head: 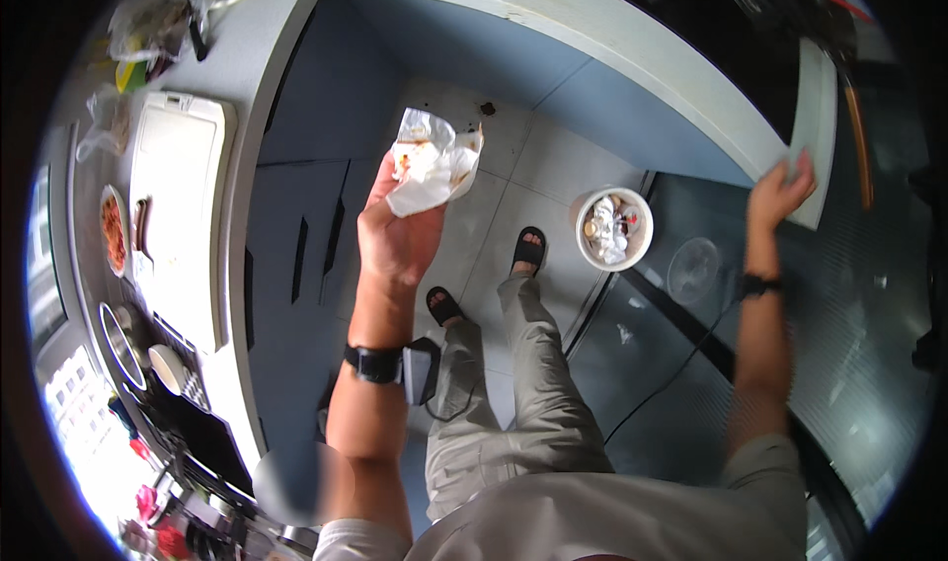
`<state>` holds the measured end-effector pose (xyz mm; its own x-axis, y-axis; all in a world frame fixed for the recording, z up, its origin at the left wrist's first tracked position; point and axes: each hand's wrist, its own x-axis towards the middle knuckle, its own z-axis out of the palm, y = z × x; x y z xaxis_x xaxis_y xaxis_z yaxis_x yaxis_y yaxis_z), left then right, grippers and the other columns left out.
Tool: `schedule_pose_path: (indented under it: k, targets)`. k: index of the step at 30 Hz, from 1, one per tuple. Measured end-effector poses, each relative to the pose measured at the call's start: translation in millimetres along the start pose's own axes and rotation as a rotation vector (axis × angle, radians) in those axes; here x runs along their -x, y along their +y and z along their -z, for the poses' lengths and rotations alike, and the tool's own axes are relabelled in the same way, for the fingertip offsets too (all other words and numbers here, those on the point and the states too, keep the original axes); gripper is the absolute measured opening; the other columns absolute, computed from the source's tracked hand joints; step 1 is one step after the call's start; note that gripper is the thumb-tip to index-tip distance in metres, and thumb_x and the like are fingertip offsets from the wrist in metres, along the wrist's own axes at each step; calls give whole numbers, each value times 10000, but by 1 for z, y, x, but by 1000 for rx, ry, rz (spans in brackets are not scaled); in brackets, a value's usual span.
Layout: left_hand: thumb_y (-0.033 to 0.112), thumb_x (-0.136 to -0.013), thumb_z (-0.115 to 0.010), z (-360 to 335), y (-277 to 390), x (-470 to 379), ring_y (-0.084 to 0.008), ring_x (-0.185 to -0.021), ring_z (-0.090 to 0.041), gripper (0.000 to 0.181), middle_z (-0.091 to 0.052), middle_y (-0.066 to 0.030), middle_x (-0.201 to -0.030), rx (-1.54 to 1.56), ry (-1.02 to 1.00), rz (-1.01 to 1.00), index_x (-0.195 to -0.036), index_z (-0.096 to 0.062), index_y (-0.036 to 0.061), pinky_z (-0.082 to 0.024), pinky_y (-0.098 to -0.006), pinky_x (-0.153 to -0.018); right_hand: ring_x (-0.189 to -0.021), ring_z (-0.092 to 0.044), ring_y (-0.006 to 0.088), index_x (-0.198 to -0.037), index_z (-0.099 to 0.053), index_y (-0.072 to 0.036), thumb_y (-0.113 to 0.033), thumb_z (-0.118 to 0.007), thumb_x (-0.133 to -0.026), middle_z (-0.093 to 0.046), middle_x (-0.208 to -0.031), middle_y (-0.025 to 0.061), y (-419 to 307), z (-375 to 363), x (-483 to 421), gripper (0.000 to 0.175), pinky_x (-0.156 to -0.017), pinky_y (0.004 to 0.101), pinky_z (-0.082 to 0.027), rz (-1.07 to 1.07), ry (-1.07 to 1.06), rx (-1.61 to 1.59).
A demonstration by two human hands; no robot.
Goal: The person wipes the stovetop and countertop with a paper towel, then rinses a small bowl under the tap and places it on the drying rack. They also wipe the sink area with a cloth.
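My left hand (404, 228) is shut on a crumpled white paper wrapper (437, 162) with orange-brown stains, held up over the tiled floor. My right hand (783, 190) is out to the right, at the end of the pale counter edge, with its fingers apart and nothing seen in it. On the floor between my hands stands a round, pale bin (646, 224) with crumpled foil or wrappers and other refuse inside.
A white cutting board (178, 220) and a knife (142, 228) lie on the left counter, with a plate of reddish food (115, 231) beyond. A pan's wooden handle (859, 146) is at the right. A glass door (703, 383) and a cable (652, 394) are beside my legs.
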<state>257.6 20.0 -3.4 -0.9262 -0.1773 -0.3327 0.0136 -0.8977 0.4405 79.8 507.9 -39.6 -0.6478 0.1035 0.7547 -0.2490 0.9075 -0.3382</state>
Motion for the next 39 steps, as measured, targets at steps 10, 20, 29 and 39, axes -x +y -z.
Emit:
schedule_pose_path:
  k: [10,20,29,39]
  targets:
    - [118,-849,-454,109,-7,79,-271,-1245,-542,461,-580,-128,-1297,-155,190,8,-1290,-518,-1,-371,-425,-1120,-1342,-449,319,-1409,-442,16,-113,-494,-944,-460,-1451,185,-237,-156,81,485,-1067,498,-392,-1117,-721,-1377]
    - [164,-846,-525,200,4,188,-293,-1227,-553,496,-578,-130,-1297,-98,400,66,-1315,-507,6,-420,-444,-1089,-1353,-443,286,-1323,-457,-22,16,-447,-876,-541,-1282,121,-302,-197,68,449,-1082,520,-354,-1114,-589,-1696]
    - [107,-823,-546,229,38,237,-276,-1213,-567,494,-591,-130,-1278,-52,443,46,-1307,-510,12,-423,-425,-1089,-1096,-556,209,-1031,-525,-102,-68,-471,-917,-573,-1091,38,-359,-171,112,131,-917,445,-389,-1425,-366,-1786]
    - [83,-885,-592,281,49,285,-257,-1153,-605,388,-625,-118,-1223,0,442,41,-1263,-536,19,-457,-407,-1044,-1273,-484,229,-1345,-418,-202,-131,-546,-856,-491,-1378,-10,-529,-110,229,510,-1021,525,-380,-1370,-521,-1951]
